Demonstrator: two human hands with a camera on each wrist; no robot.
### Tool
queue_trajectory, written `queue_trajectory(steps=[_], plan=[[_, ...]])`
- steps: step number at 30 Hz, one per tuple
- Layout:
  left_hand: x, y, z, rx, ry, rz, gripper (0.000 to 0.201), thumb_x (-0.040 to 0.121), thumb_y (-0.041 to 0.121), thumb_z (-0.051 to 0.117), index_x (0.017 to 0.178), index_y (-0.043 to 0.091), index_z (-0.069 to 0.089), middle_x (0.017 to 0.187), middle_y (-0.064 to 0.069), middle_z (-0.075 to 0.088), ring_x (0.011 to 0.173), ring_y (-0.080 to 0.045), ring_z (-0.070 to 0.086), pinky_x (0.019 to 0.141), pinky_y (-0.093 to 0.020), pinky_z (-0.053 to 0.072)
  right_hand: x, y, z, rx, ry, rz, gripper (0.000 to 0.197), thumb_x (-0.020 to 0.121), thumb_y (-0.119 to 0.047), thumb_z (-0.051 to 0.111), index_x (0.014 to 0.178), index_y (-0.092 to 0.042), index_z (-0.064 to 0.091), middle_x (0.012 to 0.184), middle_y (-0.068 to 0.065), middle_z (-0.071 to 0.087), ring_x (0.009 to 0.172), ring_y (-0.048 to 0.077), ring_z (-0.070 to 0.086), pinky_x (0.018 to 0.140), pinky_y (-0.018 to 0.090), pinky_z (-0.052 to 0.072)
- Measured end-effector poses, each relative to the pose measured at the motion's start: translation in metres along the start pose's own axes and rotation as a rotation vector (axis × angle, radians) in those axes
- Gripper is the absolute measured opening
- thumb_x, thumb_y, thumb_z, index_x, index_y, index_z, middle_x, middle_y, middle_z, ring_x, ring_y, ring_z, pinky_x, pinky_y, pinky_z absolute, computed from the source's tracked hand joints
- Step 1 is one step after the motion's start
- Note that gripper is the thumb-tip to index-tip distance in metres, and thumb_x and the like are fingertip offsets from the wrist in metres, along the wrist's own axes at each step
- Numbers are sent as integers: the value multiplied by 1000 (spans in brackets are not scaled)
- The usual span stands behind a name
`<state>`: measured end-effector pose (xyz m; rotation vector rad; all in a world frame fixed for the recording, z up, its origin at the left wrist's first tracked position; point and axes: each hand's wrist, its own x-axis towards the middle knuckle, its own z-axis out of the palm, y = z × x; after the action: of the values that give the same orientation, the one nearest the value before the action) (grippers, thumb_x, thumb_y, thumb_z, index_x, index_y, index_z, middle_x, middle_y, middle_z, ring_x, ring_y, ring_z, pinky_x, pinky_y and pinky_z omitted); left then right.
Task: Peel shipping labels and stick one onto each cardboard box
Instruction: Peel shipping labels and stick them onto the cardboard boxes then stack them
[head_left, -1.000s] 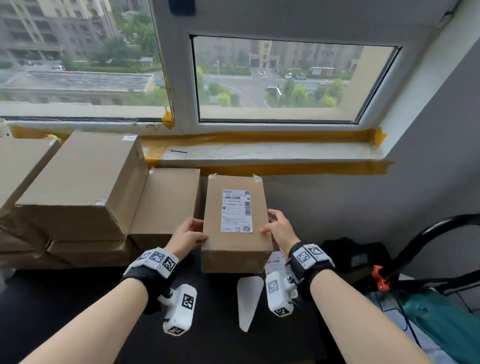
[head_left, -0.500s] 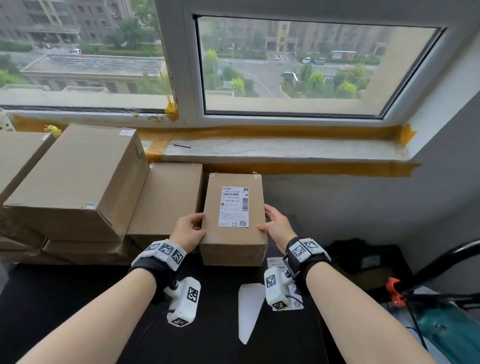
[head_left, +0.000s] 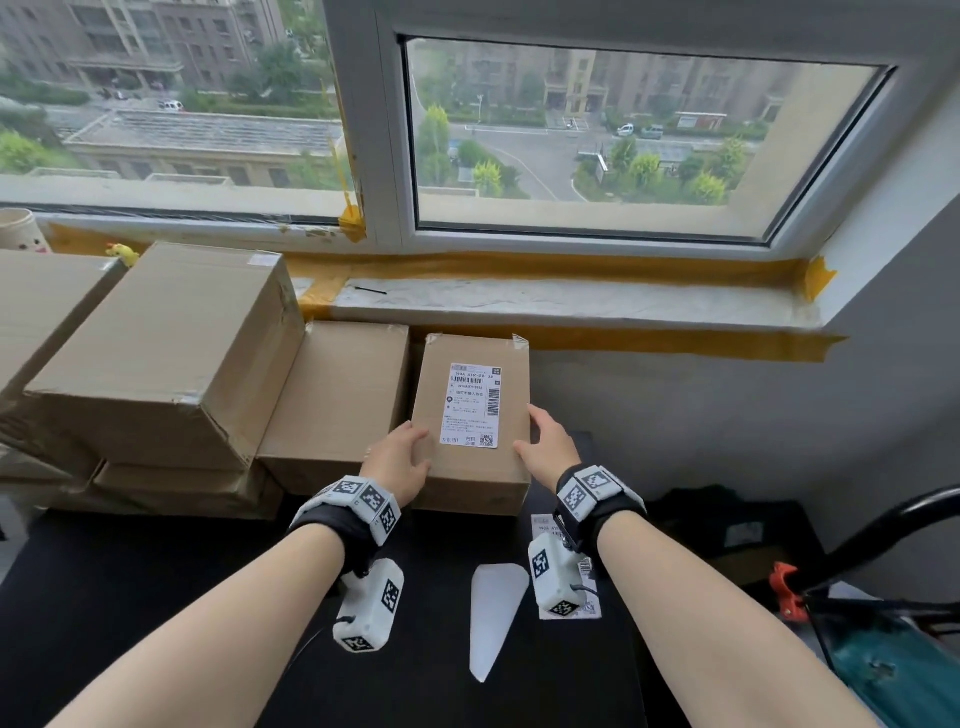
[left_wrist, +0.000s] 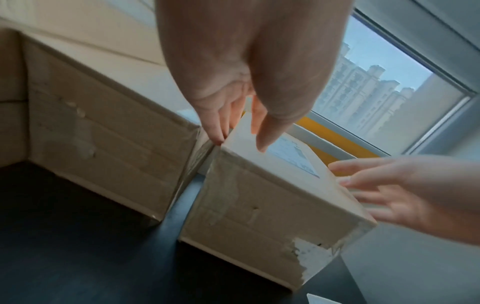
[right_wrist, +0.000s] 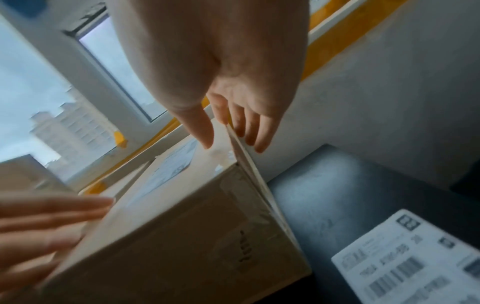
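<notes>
Daylit window (head_left: 597, 140) above grey wall (head_left: 675, 415)

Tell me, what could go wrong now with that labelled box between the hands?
1. The left hand and right hand only press the box with straight fingers, so it could slip if lifted.
2. The loose label lies on the dark table right under the right wrist; a sleeve or wrist could drag or crease it.
3. The white backing lies near the table's front and might get swept off.
</notes>
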<state>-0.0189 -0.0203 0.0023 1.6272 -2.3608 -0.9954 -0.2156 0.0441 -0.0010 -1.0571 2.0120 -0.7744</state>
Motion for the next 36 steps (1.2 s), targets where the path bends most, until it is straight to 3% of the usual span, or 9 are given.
queue_trajectory(steps=[5,8,12,21,26,31,36], plan=[[-29,6,-29,327,65,147,45,94,24,45,138,18,41,148,-2,37,133,-22,40,107,-35,36,-26,-18,-4,-672,-35,-209,43,92,-11,41,135,-13,43,142,6,42,129,27,42,104,39,38],[-49,1,-53,510,135,242,38,94,28,43,130,17,49,137,-3,48,124,-23,46,100,-35,39,-43,-37,-1,-839,-49,-276,44,92,-10,39,136,-13,43,137,7,45,123,29,47,102,41,40],[-75,-15,-91,575,202,255,36,94,30,41,127,17,51,130,-1,52,121,-22,46,95,-36,42,-65,-74,11,-954,-12,-333,43,93,-12,43,137,-15,41,138,6,45,120,29,50,99,41,43],[-135,-89,-171,568,323,188,33,95,32,38,119,16,54,121,0,55,117,-20,47,86,-36,47,-104,-166,90,-927,76,-507,39,96,-21,41,134,-16,47,132,5,52,118,27,52,96,41,46],[-148,-134,-211,519,395,111,35,96,32,39,125,16,51,125,-1,52,121,-20,45,89,-38,48,-115,-210,133,-843,74,-546,42,99,-34,34,134,-14,46,134,5,51,116,28,54,95,40,45],[-130,-159,-243,386,423,82,39,95,27,42,132,12,44,136,-7,43,124,-27,44,97,-40,43,-104,-241,169,-677,30,-476,49,99,-40,34,141,-15,34,137,9,50,121,28,51,99,44,45],[-103,-171,-257,220,361,-20,47,96,25,43,139,10,33,139,-13,43,124,-33,47,102,-44,40,-84,-259,195,-364,-28,-289,64,98,-43,36,150,-13,14,147,13,41,131,30,44,110,39,35]])
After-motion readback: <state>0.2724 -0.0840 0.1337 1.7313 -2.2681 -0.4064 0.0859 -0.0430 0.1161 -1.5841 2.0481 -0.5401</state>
